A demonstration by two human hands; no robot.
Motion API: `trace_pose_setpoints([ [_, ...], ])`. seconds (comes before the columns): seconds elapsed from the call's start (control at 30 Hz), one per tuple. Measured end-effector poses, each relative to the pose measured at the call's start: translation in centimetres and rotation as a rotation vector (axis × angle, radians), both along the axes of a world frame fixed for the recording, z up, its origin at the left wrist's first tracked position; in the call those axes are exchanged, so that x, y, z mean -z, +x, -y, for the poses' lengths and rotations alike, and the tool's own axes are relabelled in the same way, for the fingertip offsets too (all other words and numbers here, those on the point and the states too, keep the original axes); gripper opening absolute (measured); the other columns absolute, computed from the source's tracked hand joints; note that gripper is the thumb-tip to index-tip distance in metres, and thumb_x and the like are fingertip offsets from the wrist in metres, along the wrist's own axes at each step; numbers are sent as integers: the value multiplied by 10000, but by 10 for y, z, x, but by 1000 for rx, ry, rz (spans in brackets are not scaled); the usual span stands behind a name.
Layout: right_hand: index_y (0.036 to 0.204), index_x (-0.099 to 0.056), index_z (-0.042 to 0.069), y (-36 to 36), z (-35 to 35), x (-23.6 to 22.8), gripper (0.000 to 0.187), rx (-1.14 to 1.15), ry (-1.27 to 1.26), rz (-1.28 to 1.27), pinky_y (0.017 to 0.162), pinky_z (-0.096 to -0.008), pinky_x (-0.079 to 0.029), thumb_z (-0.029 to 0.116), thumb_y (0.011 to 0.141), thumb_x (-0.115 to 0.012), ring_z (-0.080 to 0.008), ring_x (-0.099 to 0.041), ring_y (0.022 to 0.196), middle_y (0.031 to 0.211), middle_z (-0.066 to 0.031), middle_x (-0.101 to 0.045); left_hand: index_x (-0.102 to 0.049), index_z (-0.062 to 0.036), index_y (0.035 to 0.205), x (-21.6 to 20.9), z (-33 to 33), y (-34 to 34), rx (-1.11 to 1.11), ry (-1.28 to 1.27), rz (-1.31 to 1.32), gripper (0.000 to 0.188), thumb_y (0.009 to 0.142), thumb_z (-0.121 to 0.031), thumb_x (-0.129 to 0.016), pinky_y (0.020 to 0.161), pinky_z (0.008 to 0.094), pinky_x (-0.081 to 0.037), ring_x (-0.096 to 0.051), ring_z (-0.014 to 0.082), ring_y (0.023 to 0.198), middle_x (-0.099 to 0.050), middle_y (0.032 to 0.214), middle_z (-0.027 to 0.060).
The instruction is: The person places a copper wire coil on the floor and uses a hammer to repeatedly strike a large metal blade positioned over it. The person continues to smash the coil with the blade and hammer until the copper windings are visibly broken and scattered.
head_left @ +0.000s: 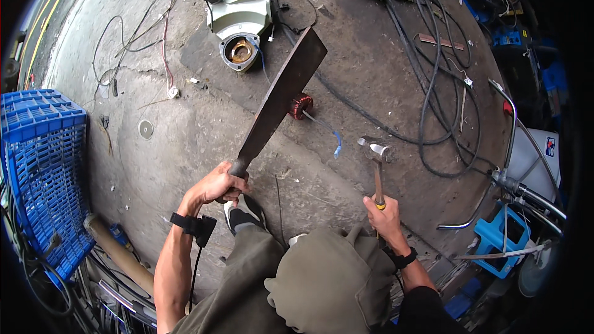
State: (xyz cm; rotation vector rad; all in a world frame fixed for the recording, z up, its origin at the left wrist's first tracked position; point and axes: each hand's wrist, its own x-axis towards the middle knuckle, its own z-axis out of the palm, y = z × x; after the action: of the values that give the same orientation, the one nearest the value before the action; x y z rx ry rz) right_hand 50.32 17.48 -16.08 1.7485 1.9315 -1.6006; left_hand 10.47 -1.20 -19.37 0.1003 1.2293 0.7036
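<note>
Coil of copper wire [301, 106], seemingly still uncut where visible, sits beyond and between the left hand [224, 184], gripping a broad blade [283, 89], and the right hand [385, 213], holding a hammer [378, 176].

No words or numbers can be read here. One small dark-blue label [550, 146] with some red is on the white container [533, 167]; its print is too small.
</note>
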Motion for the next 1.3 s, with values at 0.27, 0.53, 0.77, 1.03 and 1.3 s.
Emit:
trace_pose_setpoints([
  [0.27, 671, -531, -9, -13, 5, -3, 422, 50, -91, 34, 488, -366, -389, 272, 939, -696, -172, -504, 465, 517, -86, -501, -442, -88, 707, 12, 4, -8, -76, -36, 77, 268, 788, 8, -679, 474, 326, -439, -376, 96, 425, -384, 554, -19],
  [0.53, 721, -578, -32, -1, 12, 13, 393, -24, -14, 56, 517, -396, -416, 277, 932, -700, -207, -541, 501, 555, -138, -534, -511, -57, 836, 22, 7, -13, -76, -38, 107, 192, 808, 4, -691, 480, 323, -429, -405, 98, 438, -442, 578, -10],
  [0.77, 726, -583, -29, -1, 14, 16, 387, -38, -8, 61, 518, -402, -416, 277, 926, -709, -236, -540, 496, 566, -157, -535, -503, -64, 867, 23, 6, -15, -64, -42, 101, 203, 812, 4, -686, 488, 325, -439, -411, 98, 449, -442, 587, -13],
  [1.03, 723, -579, -28, -5, 13, 15, 396, -71, 10, 80, 520, -405, -420, 287, 924, -711, -254, -545, 491, 562, -160, -540, -510, -42, 722, 10, 6, 2, 64, -1, -255, 217, 804, -93, -705, 503, 356, -446, -470, 131, 469, -478, 567, 13],
  [1.3, 697, -573, -20, -17, -5, -15, 384, -79, 143, 60, 505, -389, -411, 255, 931, -704, -248, -504, 459, 527, -123, -504, -571, 73, 713, -26, 3, 48, 202, 168, -953, 200, 734, -120, -621, 596, 493, -468, -528, 479, 565, -484, 607, 298],
])
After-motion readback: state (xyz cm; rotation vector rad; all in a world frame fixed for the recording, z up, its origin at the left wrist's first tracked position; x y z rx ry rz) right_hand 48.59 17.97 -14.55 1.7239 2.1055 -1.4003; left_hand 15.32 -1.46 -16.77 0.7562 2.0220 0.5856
